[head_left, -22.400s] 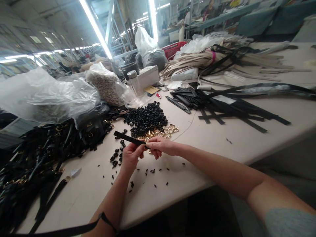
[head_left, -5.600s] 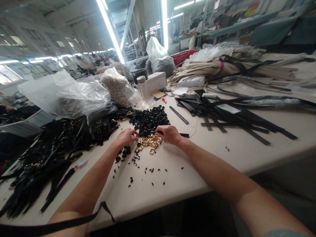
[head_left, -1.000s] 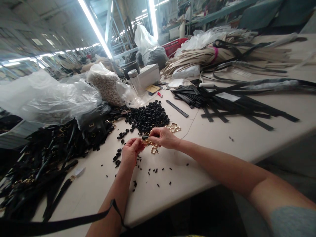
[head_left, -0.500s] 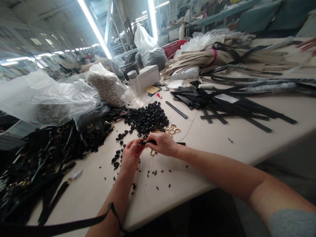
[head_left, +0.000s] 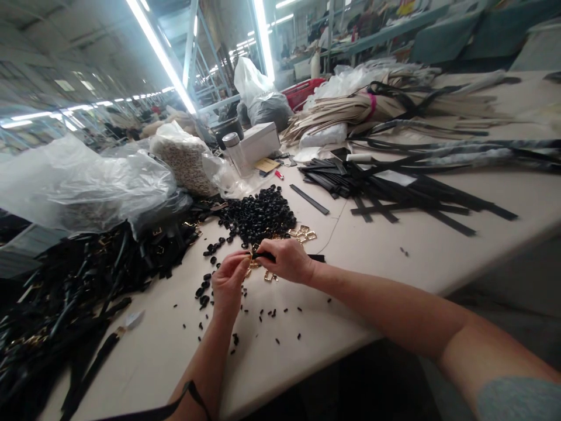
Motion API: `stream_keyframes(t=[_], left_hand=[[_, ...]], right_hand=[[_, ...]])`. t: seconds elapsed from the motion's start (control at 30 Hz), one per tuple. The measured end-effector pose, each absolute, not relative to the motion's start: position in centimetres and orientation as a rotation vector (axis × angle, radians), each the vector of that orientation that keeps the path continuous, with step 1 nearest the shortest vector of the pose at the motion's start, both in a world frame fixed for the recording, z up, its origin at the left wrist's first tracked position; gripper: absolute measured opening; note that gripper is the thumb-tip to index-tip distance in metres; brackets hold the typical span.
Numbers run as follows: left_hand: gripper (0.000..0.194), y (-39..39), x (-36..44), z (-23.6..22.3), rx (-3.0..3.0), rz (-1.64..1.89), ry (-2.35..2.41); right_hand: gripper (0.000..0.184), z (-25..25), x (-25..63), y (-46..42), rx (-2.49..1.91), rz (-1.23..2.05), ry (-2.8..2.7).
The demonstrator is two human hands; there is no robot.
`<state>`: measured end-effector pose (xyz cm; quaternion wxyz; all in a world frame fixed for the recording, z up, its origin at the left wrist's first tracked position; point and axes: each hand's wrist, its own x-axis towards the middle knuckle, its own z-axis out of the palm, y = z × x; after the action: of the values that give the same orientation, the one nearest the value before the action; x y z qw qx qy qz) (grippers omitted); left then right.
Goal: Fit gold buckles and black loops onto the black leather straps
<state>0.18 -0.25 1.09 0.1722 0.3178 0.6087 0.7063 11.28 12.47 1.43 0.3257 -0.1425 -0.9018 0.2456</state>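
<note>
My right hand (head_left: 287, 260) is closed round a black strap (head_left: 317, 258), whose tail sticks out beyond the wrist side. The strap's front end points toward my left hand (head_left: 230, 278), which pinches a small gold buckle (head_left: 251, 255) at that end. Fingers partly cover the buckle, so how it sits on the strap is hard to see. Just beyond the hands lies a heap of black keeper loops (head_left: 258, 213). Loose gold buckles (head_left: 302, 234) rest beside the heap, and a few more lie under my right hand.
Black straps with gold buckles (head_left: 87, 280) are piled at left, below clear plastic bags (head_left: 87, 181). Cut black strips (head_left: 394, 190) and beige strips (head_left: 333, 114) lie at right. A clear bottle (head_left: 235, 153) stands by a white box (head_left: 260, 142). Tiny black bits dot the near table (head_left: 324, 327).
Both hands stay close together at the strap's end. The left fingers have shifted their grip, and the gold buckle shows more between the hands. The view has tilted slightly.
</note>
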Motion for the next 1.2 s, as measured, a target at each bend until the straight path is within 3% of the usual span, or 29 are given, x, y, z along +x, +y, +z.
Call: stream_keyframes(t=[0.27, 0.6, 1.0, 1.2], left_hand=[[0.012, -0.6, 0.3, 1.4, 1.143, 1.988, 1.863], [0.021, -0.3, -1.4, -0.1, 0.699, 2.136, 1.682], [0.021, -0.1, -0.2, 0.3, 0.724, 1.938, 1.76], [0.023, 0.0, -1.0, 0.0, 0.636, 1.996, 1.707]], right_hand=[[0.01, 1.6, 11.5, 12.6, -0.248, 0.654, -2.306], [0.021, 2.2, 11.9, 13.1, -0.255, 0.548, -2.356], [0.009, 1.8, 11.0, 12.5, -0.368, 1.126, -2.364], [0.009, 3.2, 11.5, 13.0, -0.43, 1.138, -2.527]])
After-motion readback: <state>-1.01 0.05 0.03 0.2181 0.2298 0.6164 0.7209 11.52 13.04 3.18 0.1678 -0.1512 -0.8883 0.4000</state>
